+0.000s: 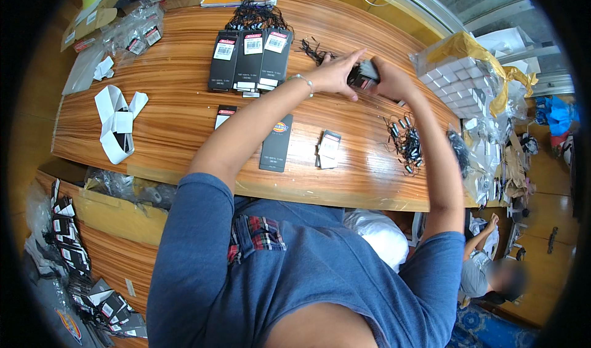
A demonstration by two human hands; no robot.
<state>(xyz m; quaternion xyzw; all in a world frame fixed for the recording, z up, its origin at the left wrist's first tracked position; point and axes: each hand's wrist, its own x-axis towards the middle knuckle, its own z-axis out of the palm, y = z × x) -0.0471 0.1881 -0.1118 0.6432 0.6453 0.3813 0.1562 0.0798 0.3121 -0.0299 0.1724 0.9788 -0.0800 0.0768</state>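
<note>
Toward the far right of the table, both my hands are around a stack of dark hang tags [364,75]. My left hand [333,76] curves about its left end, thumb and fingers on opposite sides. At the other end, my right hand [394,81] grips the stack with bent fingers. Black strings [315,52] trail from it beside my left hand. Three neat piles of black hang tags [249,65] with white labels lie left of my hands. Nearer me are a single dark tag [275,151], a small pile of white-labelled cards [329,149] and a heap of black strings [405,144].
A looped white label strip [116,126] lies at the left, near plastic bags [135,34]. Wrapped rows of small white boxes [452,77] line the right edge. More tags [74,249] lie at lower left. Another person [483,268] is at lower right.
</note>
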